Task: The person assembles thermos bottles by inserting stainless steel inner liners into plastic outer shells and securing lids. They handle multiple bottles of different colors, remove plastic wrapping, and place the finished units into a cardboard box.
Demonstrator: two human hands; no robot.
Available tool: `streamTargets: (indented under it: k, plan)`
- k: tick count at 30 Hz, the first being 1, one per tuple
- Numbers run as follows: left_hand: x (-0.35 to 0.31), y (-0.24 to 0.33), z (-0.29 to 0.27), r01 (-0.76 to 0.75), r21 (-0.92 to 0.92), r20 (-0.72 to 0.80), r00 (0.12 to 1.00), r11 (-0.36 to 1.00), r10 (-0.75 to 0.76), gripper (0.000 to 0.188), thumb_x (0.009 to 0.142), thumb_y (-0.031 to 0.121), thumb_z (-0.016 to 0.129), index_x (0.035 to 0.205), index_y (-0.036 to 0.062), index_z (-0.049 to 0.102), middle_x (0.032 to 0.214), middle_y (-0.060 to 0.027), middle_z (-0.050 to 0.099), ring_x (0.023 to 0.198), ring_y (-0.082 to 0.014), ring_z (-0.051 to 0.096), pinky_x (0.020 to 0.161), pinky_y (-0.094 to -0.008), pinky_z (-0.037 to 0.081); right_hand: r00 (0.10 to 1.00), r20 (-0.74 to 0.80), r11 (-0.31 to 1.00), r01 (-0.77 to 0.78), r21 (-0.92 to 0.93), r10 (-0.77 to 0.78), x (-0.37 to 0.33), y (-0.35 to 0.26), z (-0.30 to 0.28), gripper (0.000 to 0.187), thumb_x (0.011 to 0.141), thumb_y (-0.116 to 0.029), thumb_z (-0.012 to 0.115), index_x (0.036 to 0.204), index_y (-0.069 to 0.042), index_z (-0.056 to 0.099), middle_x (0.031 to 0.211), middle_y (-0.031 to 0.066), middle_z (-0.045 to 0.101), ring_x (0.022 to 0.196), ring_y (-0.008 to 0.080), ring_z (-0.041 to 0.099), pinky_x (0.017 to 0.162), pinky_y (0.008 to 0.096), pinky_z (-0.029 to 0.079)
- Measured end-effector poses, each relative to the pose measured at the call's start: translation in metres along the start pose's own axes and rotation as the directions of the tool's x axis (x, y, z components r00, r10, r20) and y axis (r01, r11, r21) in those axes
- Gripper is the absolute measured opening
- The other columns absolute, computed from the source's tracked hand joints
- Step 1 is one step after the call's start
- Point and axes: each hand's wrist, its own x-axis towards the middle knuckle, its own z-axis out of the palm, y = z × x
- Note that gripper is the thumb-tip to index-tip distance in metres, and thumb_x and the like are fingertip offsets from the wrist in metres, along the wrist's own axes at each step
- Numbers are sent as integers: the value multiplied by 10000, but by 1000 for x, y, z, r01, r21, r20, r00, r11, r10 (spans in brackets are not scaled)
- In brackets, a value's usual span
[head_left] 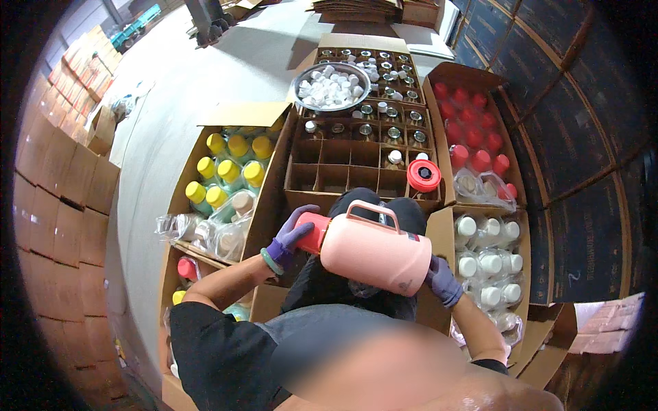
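Black sleeve [219, 349], left fingers [299, 214] half-curled round red-ended jug [373, 253]

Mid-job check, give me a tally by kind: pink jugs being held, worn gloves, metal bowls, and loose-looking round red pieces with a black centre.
Pink jug: 1
Worn gloves: 2
Metal bowl: 1
Round red piece: 1
Total: 5

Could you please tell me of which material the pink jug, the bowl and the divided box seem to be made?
Pink jug: hard plastic or painted metal, I cannot say which; smooth, softly shiny. Bowl: likely metal, as its rim is silvery and reflective. Divided box: probably cardboard, matte brown with thin dividers.
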Motion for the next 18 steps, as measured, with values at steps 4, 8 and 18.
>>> streamTargets:
  k: [4,8,18]
  plan:
    - [-5,0,0,-145,126,36,989,981,142,635,805,374,728,1297,76,459,1195,-102,548,1122,-211,542,986,-354,440,995,-32,977,87,-197,-95,-5,-4,3,497,830,-240,710,1252,-17,574,1111,116,690,1038,224,641,917,362,496]
    - [-15,13,17,-347,237,91,938,908,334,659,813,367,722,1305,39,433,1216,-116,539,1143,-218,530,1003,-363,415,993,-70,992,99,73,-94,-4,6,1,515,864,-222,683,1320,-41,524,1254,108,616,1133,210,589,989,360,459]
    - [28,29,6,-400,260,76,916,879,394,702,764,409,748,1276,32,452,1187,-115,564,1107,-239,564,989,-384,438,993,55,994,105,-18,-103,56,7,-34,616,844,-217,706,1381,-49,456,1382,110,505,1263,211,468,1079,358,361]
